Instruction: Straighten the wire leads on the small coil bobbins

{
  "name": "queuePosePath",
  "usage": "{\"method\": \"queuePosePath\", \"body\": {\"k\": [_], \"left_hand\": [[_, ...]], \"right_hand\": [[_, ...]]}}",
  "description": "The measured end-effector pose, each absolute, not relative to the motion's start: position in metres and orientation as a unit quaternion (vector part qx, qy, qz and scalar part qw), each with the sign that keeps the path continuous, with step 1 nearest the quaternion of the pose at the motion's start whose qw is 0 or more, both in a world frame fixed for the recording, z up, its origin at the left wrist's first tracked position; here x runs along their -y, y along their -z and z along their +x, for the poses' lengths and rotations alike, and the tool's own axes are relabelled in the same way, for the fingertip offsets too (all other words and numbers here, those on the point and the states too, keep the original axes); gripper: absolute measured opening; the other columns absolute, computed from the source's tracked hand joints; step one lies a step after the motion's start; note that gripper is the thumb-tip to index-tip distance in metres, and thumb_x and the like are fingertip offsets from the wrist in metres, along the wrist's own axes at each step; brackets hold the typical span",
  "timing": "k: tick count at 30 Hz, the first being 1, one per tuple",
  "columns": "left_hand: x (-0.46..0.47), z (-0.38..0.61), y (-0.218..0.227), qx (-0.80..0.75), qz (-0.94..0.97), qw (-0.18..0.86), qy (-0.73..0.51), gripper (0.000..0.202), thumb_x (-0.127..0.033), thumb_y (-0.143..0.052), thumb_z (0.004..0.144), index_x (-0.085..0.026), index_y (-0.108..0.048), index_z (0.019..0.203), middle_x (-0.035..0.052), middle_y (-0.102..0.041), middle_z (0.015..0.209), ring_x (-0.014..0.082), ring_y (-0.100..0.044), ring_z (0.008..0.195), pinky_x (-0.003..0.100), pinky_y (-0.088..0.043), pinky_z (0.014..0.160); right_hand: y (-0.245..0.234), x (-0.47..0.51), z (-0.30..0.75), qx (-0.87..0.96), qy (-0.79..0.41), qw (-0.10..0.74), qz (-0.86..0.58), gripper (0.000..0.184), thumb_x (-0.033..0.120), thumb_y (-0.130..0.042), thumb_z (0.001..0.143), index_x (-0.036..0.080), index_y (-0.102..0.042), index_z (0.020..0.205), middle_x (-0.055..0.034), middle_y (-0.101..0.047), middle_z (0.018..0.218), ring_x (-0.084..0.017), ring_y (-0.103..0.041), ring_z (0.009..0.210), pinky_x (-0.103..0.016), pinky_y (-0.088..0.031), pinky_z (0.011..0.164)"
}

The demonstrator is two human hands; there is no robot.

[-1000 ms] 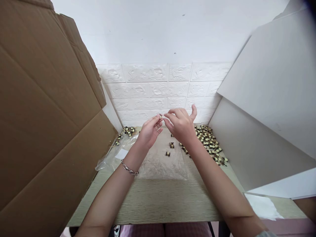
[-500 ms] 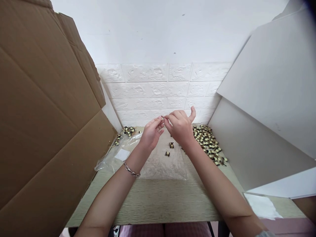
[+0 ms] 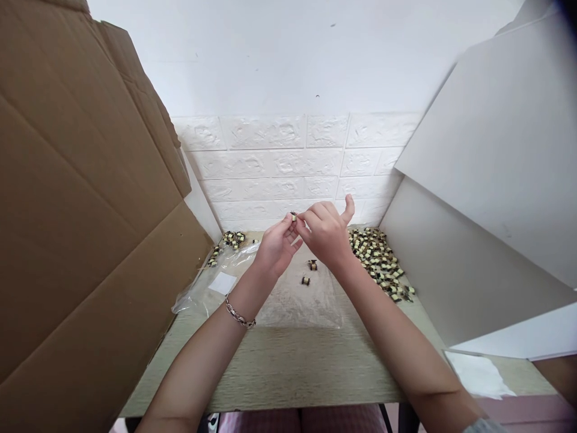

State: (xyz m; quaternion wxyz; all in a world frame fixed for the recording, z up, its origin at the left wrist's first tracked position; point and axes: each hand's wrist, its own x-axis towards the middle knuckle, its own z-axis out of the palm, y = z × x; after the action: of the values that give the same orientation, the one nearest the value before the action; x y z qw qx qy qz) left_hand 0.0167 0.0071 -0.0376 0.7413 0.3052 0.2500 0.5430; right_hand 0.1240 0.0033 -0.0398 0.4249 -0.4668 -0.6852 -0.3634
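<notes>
My left hand (image 3: 276, 245) holds a small transformer (image 3: 294, 218) with yellow tape and black ends, pinched between thumb and fingertips above the table. Against its right side, my right hand (image 3: 325, 231) is closed in a pinch with the little finger raised. The exact part between those right fingertips is too small to make out. Below the hands, one small transformer (image 3: 305, 281) and another with a brownish side (image 3: 312, 264) lie on a clear plastic bag (image 3: 297, 307).
A large pile of similar transformers (image 3: 376, 258) lies at right, a smaller pile (image 3: 233, 239) at back left. A white paper piece (image 3: 222, 282) rests on the bag. Cardboard (image 3: 90, 210) walls the left, white board (image 3: 473, 258) the right. White tissue (image 3: 478, 374) lies front right.
The transformer in my left fingertips has turned, so its yellow side and black end show more. My right hand has shifted very slightly left.
</notes>
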Motion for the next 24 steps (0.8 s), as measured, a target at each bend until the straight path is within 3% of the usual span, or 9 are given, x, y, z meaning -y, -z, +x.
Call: {"method": "queuePosePath", "body": {"k": [16, 21, 24], "left_hand": [[-0.002, 0.015, 0.029, -0.261, 0.278, 0.775, -0.504, 0.010, -0.026, -0.060, 0.069, -0.018, -0.055, 0.071, -0.0050, -0.055, 0.067, 0.0065, -0.052, 0.065, 0.022, -0.036, 0.067], [-0.003, 0.016, 0.031, -0.275, 0.305, 0.754, -0.512, 0.024, -0.043, -0.057, 0.067, -0.021, -0.055, 0.077, -0.0019, -0.057, 0.081, 0.0097, -0.052, 0.072, 0.023, -0.037, 0.067], [-0.008, 0.015, 0.034, -0.289, 0.325, 0.725, -0.534, 0.035, -0.050, -0.046, 0.071, -0.022, -0.056, 0.087, 0.0010, -0.055, 0.091, 0.0116, -0.051, 0.076, 0.024, -0.037, 0.065]], "right_hand": [[0.039, -0.002, 0.123, 0.671, 0.334, 0.431, -0.503, 0.022, 0.027, -0.039, 0.082, 0.020, -0.052, 0.066, 0.0022, -0.054, 0.066, -0.013, -0.049, 0.075, -0.049, -0.001, 0.100], [0.034, 0.001, 0.125, 0.656, 0.303, 0.465, -0.513, 0.016, 0.024, -0.043, 0.080, 0.021, -0.052, 0.067, 0.0025, -0.055, 0.068, -0.013, -0.050, 0.076, -0.047, -0.002, 0.100], [0.026, 0.005, 0.129, 0.650, 0.214, 0.513, -0.519, 0.011, 0.024, -0.048, 0.076, 0.021, -0.052, 0.066, 0.0034, -0.057, 0.070, -0.013, -0.051, 0.076, -0.048, -0.004, 0.100]]}}
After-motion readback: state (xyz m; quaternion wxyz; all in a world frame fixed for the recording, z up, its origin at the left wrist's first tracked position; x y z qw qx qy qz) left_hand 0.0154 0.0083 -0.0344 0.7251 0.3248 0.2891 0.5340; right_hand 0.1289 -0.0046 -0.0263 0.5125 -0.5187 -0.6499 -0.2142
